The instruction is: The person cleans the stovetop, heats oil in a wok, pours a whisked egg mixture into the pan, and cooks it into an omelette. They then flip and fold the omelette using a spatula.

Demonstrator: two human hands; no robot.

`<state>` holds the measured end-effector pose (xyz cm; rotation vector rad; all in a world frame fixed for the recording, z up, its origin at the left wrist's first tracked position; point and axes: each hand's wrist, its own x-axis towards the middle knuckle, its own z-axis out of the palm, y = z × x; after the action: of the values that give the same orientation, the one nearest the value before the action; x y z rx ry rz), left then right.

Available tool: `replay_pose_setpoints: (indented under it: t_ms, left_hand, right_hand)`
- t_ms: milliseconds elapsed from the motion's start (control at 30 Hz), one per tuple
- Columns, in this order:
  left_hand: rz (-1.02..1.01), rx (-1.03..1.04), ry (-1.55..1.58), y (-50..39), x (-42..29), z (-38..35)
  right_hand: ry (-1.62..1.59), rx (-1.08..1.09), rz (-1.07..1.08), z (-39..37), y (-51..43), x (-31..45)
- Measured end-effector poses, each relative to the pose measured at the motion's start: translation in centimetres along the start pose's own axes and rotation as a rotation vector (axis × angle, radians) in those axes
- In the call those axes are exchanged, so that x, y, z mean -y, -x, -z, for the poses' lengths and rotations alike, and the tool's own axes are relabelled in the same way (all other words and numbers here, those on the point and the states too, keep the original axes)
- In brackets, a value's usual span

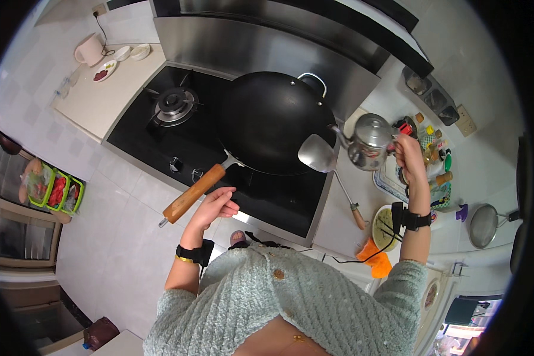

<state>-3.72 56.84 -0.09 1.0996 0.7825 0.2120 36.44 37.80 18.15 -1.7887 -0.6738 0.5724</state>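
Observation:
My right hand is closed on the handle of a metal oil pot with a lid. The pot is held up at the right of the hob, its spout towards a large black wok on the right burner. Near the wok's wooden handle, just to its right, my left hand is loosely curled and holds nothing. A metal wok spatula lies at the wok's right edge, its wooden-tipped handle on the counter. Whether the wok holds anything I cannot tell.
The left gas burner is bare. Bottles and a patterned tray crowd the right counter, with a bowl of greenish food and an orange cloth nearer me. A small plate, two bowls and a pink jug stand at the back left.

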Motion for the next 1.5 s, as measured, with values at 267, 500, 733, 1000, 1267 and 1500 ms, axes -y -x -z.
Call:
replay_pose_setpoints:
  t_ms: [267, 500, 733, 1000, 1267, 1500]
  left_hand:
    - [-0.06, -0.125, 0.094, 1.5, 1.3, 4.2]
    - [-0.108, -0.018, 0.286, 1.9, 2.2, 8.0]
    - [-0.073, 0.103, 0.39, 1.3, 0.8, 8.2]
    - [-0.037, 0.131, 0.311, -0.4, 0.3, 8.0]
    - [-0.06, 0.163, 0.357, -0.2, 0.6, 7.9]
    - [-0.085, 0.107, 0.41, 0.6, 1.8, 8.5]
  right_hand:
    - [0.326, 0.22, 0.024, -11.5, -3.2, 5.8]
    - [0.263, 0.049, 0.045, -14.9, -6.4, 5.6]
    - [0.318, -0.16, 0.168, -9.1, -7.3, 4.0]
    - [0.215, -0.27, -0.017, -3.9, -3.3, 4.1]
    - [0.071, -0.247, -0.075, -6.4, -3.8, 3.8]
    - [0.237, -0.102, -0.018, -13.1, -7.5, 3.7]
